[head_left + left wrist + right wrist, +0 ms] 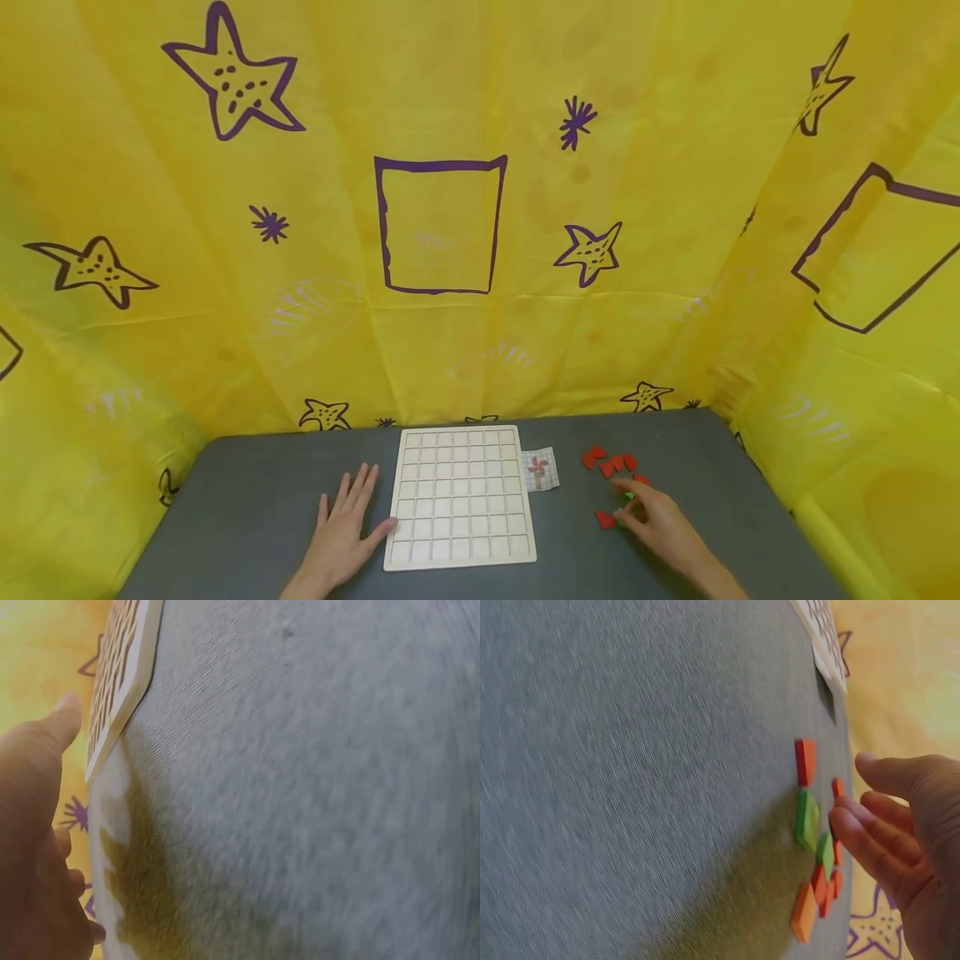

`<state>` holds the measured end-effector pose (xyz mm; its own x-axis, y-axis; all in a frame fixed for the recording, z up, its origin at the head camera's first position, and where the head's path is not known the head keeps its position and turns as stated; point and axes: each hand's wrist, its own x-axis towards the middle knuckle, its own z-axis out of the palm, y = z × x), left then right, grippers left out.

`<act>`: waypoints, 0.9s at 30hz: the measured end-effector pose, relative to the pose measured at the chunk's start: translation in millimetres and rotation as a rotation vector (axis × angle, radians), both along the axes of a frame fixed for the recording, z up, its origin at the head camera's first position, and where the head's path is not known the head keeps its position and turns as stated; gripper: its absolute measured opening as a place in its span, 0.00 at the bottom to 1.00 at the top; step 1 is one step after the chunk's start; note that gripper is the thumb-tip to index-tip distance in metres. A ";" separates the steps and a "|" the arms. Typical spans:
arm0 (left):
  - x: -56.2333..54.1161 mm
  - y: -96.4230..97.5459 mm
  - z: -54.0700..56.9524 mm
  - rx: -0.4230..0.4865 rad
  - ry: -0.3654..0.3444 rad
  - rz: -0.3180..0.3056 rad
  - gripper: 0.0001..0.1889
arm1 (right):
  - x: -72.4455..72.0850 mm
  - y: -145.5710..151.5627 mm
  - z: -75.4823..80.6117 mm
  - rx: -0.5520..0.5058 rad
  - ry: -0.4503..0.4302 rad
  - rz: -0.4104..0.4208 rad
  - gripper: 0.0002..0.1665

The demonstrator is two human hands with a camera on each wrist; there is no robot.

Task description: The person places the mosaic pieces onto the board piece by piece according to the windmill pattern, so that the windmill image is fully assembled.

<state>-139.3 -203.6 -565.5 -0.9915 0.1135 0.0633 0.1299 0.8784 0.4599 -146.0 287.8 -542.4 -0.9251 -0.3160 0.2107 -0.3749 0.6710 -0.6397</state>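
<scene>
A cream board (461,500) with a grid of square recesses lies on the dark grey table. Beside its left edge is my left hand (341,529), fingers spread and straight, the thumb tip at the board's rim. My right hand (660,521) is over a loose group of small flat pieces, thumb and fingers apart in the right wrist view with no piece between them. Near its fingertips are a red piece (604,519) and a green piece (808,819). An orange piece (803,912) lies at the near side of the group. The hand partly covers the group in the head view.
A small paper card (542,469) with a gridded red pattern lies against the board's right edge. Several red pieces (617,462) lie scattered right of it. A yellow curtain (442,350) with purple drawings hangs behind the table and along both sides.
</scene>
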 end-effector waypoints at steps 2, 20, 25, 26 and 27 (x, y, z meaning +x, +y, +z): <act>-1.2 1.7 -2.0 -0.007 -0.023 0.005 0.50 | 1.3 -3.4 -1.8 0.014 0.024 0.000 0.24; -5.5 16.9 -9.7 0.044 -0.032 -0.003 0.45 | 16.6 -30.3 -6.8 0.239 0.043 -0.182 0.16; -4.9 22.0 -9.6 0.033 -0.030 -0.036 0.42 | 17.9 -33.2 -8.9 0.274 0.044 -0.218 0.16; -4.5 23.3 -9.1 0.029 -0.031 -0.046 0.41 | 18.0 -33.5 -9.1 0.279 0.039 -0.221 0.16; -4.2 24.4 -8.8 0.025 -0.033 -0.055 0.40 | 17.9 -33.6 -9.2 0.284 0.035 -0.223 0.16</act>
<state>-143.6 -179.2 -574.3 -0.9854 0.1669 0.0338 0.1621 0.8585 0.4865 -128.1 254.2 -551.6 -0.9716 -0.1580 0.1762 -0.2179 0.8877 -0.4055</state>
